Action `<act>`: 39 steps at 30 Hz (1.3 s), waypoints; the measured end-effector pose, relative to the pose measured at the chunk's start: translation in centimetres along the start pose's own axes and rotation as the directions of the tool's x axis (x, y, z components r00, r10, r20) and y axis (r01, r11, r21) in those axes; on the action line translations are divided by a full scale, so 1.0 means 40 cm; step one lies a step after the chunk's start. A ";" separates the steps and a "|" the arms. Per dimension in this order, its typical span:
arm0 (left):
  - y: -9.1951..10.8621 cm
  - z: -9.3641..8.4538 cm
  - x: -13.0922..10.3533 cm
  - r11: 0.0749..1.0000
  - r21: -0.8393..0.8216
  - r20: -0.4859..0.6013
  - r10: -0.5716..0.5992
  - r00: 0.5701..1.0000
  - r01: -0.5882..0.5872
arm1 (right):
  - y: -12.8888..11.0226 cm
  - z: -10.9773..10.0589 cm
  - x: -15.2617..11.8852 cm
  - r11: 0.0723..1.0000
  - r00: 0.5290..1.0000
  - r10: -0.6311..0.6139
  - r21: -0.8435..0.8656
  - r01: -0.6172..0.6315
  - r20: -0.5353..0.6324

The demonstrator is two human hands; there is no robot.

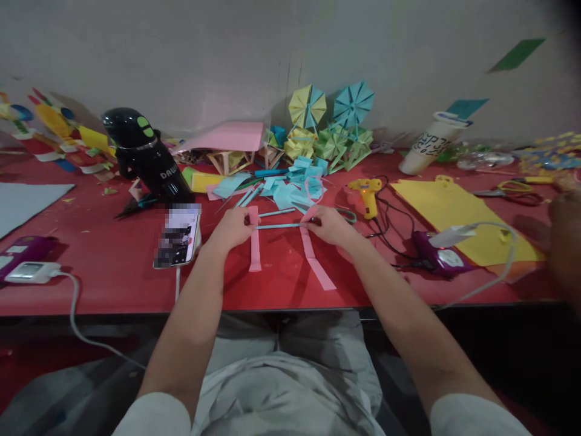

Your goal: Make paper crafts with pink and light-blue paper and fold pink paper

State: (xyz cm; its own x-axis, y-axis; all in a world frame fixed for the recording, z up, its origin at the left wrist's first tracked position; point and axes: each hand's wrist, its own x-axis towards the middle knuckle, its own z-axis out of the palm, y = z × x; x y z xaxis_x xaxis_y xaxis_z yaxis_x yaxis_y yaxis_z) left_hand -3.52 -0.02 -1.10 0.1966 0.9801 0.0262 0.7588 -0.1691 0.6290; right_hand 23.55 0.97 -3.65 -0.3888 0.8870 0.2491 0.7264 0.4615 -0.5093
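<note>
My left hand (233,228) pinches the upper part of a pink paper strip (255,251), close to the left end of a thin light-blue paper stick (279,226). At the stick's other end, my right hand (330,225) is closed on a second pink paper strip (318,269), which hangs down creased and slanting to the right. The stick spans level between both hands. Just behind it lies another light-blue stick (278,212). My fingertips partly hide where strips and stick meet.
Behind my hands lie blue paper scraps (293,194) and folded paper models (333,142). A phone (180,236) and black bottle (152,157) stand left. To the right are a yellow glue gun (367,195), its cable, a purple power strip (439,254), yellow sheets (458,212) and another person's hand (565,242).
</note>
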 end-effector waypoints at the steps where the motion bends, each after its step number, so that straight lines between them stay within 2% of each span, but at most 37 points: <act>1: -0.002 0.001 0.001 1.000 -0.004 -0.001 0.003 1.000 -0.003 | -0.001 0.000 0.000 1.000 1.000 -0.001 0.000 0.001 0.003; 16: -0.026 0.010 0.009 0.999 0.010 -0.007 0.046 0.999 -0.046 | 0.001 -0.002 -0.006 0.999 0.999 -0.037 -0.004 0.037 0.002; 21: -0.020 -0.001 0.003 0.999 -0.001 0.020 0.042 0.999 -0.042 | -0.001 -0.002 -0.005 0.999 0.999 -0.036 -0.003 0.036 0.014; 24: -0.015 -0.013 -0.003 0.997 0.050 0.003 0.062 0.998 -0.062 | 0.000 -0.004 -0.005 0.999 0.999 -0.035 -0.017 0.035 0.019; 30: -0.024 -0.012 0.004 0.976 0.206 -0.119 0.098 0.988 -0.072 | 0.011 -0.009 -0.004 0.999 0.999 -0.037 -0.024 0.037 0.009; 35: -0.027 -0.001 0.012 0.964 0.264 -0.101 0.029 0.994 -0.002 | 0.016 -0.008 -0.003 0.999 0.999 -0.045 -0.017 0.045 -0.019; 39: -0.029 0.000 0.013 0.969 0.243 -0.081 0.059 0.995 -0.038 | 0.015 -0.009 -0.004 0.999 0.999 -0.047 -0.008 0.046 -0.023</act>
State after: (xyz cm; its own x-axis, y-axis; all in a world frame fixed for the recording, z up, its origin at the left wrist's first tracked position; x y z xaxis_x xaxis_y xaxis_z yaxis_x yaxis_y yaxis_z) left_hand -4.29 0.70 -1.83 0.1898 0.9737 0.1264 0.8789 -0.2258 0.4202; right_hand 24.26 1.12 -3.68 -0.4088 0.8647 0.2918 0.7121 0.5022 -0.4907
